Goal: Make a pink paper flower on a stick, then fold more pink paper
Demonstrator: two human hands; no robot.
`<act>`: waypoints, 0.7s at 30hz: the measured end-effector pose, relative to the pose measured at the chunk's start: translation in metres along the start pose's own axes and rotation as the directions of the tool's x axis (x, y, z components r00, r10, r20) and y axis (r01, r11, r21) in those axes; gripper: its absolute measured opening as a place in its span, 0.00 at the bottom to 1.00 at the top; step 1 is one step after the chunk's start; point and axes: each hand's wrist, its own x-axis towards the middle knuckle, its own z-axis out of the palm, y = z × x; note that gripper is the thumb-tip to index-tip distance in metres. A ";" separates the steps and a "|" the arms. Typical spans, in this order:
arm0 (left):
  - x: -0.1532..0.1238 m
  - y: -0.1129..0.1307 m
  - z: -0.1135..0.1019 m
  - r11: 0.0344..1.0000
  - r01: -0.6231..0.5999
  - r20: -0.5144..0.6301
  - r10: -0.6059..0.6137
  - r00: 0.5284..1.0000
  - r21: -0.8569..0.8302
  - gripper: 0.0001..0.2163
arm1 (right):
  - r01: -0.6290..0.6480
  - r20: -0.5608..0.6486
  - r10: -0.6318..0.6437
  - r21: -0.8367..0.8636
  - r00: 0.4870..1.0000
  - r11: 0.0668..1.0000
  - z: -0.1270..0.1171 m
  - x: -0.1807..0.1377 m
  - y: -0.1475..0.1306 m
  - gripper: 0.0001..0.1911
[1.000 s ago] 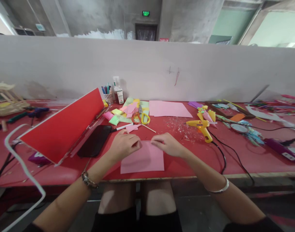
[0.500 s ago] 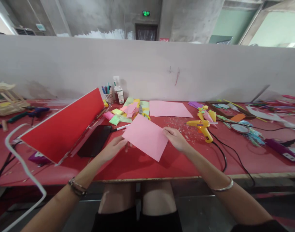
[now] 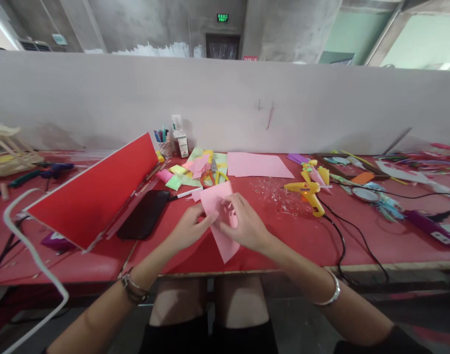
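Observation:
A pink sheet of paper point(image 3: 213, 199) is held between my two hands above the red table, curled or folded over on itself. My left hand point(image 3: 191, 225) is closed on its left side, thumb on the front face. My right hand point(image 3: 245, 223) bends its fingers round the right side of the sheet; part of the paper is hidden behind them. Just beyond the sheet lie scissors point(image 3: 222, 177) with orange and yellow handles. Left of my left hand are a white marker point(image 3: 188, 192) and a black phone point(image 3: 145, 215).
A red board point(image 3: 99, 191) leans at the left. Pink sheets point(image 3: 259, 165) lie at the back, near a pen cup point(image 3: 165, 146) and a bottle point(image 3: 180, 140). To the right a yellow glue gun point(image 3: 306, 193) trails a black cable; scraps point(image 3: 274, 194) litter the table beside it.
The pink sheet was flat and spread between my hands; now it is bent over and narrower. My right hand has moved left, close to my left hand.

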 end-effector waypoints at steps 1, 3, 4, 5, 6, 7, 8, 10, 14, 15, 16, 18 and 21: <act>0.001 0.001 0.002 0.999 -0.036 -0.006 0.036 0.999 -0.008 0.13 | -0.023 0.023 0.022 0.055 0.999 0.998 0.001 0.000 -0.004 0.12; 0.002 0.002 0.004 0.997 -0.076 -0.036 0.075 0.997 -0.023 0.13 | -0.069 0.042 0.063 0.152 0.997 0.986 0.002 0.001 -0.010 0.13; 0.002 0.002 0.005 0.995 -0.088 -0.050 0.086 0.995 -0.037 0.14 | -0.088 0.046 0.081 0.189 0.996 0.978 0.001 0.002 -0.012 0.13; 0.003 0.002 0.006 0.994 -0.097 -0.059 0.093 0.994 -0.055 0.15 | -0.112 0.060 0.101 0.221 0.993 0.969 -0.001 0.002 -0.014 0.13; 0.003 0.003 0.006 0.992 -0.102 -0.060 0.098 0.993 -0.071 0.16 | -0.144 0.087 0.126 0.248 0.988 0.958 -0.003 0.003 -0.017 0.14; 0.004 0.003 0.006 0.991 -0.106 -0.058 0.101 0.993 -0.082 0.18 | -0.184 0.126 0.155 0.270 0.980 0.945 -0.005 0.003 -0.019 0.15; 0.004 0.004 0.006 0.990 -0.109 -0.055 0.104 0.993 -0.085 0.20 | -0.228 0.171 0.184 0.290 0.968 0.929 -0.008 0.003 -0.021 0.15; 0.005 0.005 0.006 0.989 -0.120 -0.047 0.116 0.992 -0.083 0.23 | -0.300 0.251 0.225 0.321 0.942 0.898 -0.011 0.003 -0.024 0.16; 0.007 0.007 0.005 0.991 -0.122 -0.012 0.122 0.993 -0.057 0.26 | -0.307 0.290 0.201 0.387 0.936 0.869 -0.013 0.003 -0.024 0.14; 0.007 0.007 0.005 0.992 -0.118 -0.010 0.117 0.993 -0.044 0.26 | -0.295 0.289 0.185 0.404 0.939 0.866 -0.014 0.004 -0.024 0.14; 0.008 0.007 0.004 0.992 -0.119 -0.006 0.119 0.993 -0.030 0.26 | -0.285 0.290 0.170 0.420 0.942 0.862 -0.014 0.004 -0.023 0.13; 0.009 0.007 0.003 0.990 -0.142 0.015 0.142 0.990 -0.008 0.26 | -0.272 0.297 0.148 0.439 0.944 0.856 -0.015 0.005 -0.021 0.11; 0.009 0.008 0.001 0.985 -0.171 0.045 0.170 0.984 0.021 0.24 | -0.269 0.313 0.132 0.447 0.940 0.853 -0.017 0.005 -0.020 0.08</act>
